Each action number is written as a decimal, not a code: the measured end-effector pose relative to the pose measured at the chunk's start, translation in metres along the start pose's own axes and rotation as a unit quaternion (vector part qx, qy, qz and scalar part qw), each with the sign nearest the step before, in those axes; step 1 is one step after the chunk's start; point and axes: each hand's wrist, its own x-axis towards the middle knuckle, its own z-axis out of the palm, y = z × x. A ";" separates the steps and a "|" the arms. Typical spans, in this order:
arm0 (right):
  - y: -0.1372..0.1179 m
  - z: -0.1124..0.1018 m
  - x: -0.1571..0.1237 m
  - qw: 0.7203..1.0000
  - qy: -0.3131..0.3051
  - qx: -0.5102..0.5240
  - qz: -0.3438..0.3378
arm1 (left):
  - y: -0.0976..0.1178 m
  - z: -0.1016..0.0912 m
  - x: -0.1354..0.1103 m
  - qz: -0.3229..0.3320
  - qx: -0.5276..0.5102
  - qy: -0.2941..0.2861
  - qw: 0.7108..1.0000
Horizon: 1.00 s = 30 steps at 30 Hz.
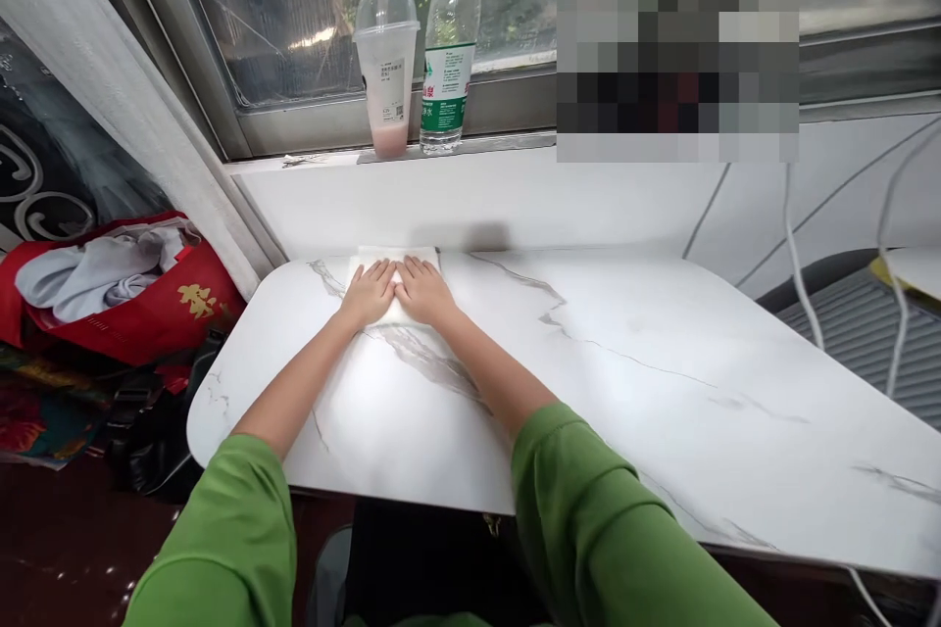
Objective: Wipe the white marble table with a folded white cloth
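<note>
A white folded cloth (pixel 397 257) lies at the back edge of a white marble-patterned table (pixel 603 411), close to the wall. My left hand (pixel 369 293) rests flat on the cloth's left part, fingers stretched out. Beside it, my right hand (pixel 424 290) presses flat on the right part, and the two hands meet around the thumbs. Both palms face down, so the cloth's middle is covered. Whether it is fabric or thick paper I cannot tell for certain.
On the window sill stand a lidded plastic cup (pixel 389 78) with pink drink and a green-capped water bottle (pixel 449 59). A red bag (pixel 147 313) with clothes sits left of the table. White cables (pixel 798 274) hang at the right, where a blurred-out patch covers part of the window.
</note>
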 end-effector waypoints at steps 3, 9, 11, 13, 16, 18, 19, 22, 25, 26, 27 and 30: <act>-0.021 -0.007 -0.032 1.000 0.009 -0.002 0.006 | 0.007 -0.002 -0.034 0.013 0.001 0.005 1.000; -0.079 -0.025 -0.111 0.999 0.034 -0.005 0.019 | 0.018 -0.010 -0.122 0.065 -0.013 0.018 0.998; -0.100 -0.031 -0.132 0.999 0.038 0.001 0.009 | 0.019 -0.014 -0.153 0.066 -0.014 0.024 0.997; -0.119 -0.036 -0.148 0.999 0.031 0.012 -0.008 | 0.019 -0.018 -0.181 0.061 -0.011 0.027 0.998; -0.143 -0.042 -0.162 0.999 0.010 0.032 -0.032 | 0.015 -0.023 -0.215 0.048 -0.006 0.032 0.998; -0.156 -0.044 -0.165 0.998 0.000 0.043 -0.046 | 0.010 -0.025 -0.231 0.037 -0.003 0.040 0.999; -0.162 -0.044 -0.166 0.997 -0.003 0.048 -0.053 | 0.007 -0.027 -0.238 0.031 -0.002 0.043 0.999; -0.179 -0.042 -0.162 0.996 -0.011 0.058 -0.069 | -0.009 -0.030 -0.251 0.019 -0.007 0.046 0.999; -0.195 -0.038 -0.151 0.995 -0.011 0.065 -0.076 | -0.032 -0.033 -0.255 0.014 -0.018 0.040 0.999; -0.198 -0.035 -0.146 0.995 -0.011 0.066 -0.077 | -0.039 -0.034 -0.253 0.014 -0.023 0.037 0.999; -0.201 -0.033 -0.140 0.995 -0.011 0.068 -0.077 | -0.047 -0.034 -0.251 0.014 -0.026 0.033 0.999; -0.203 -0.021 -0.115 0.995 -0.017 0.071 -0.074 | -0.070 -0.033 -0.232 0.012 -0.034 0.023 0.999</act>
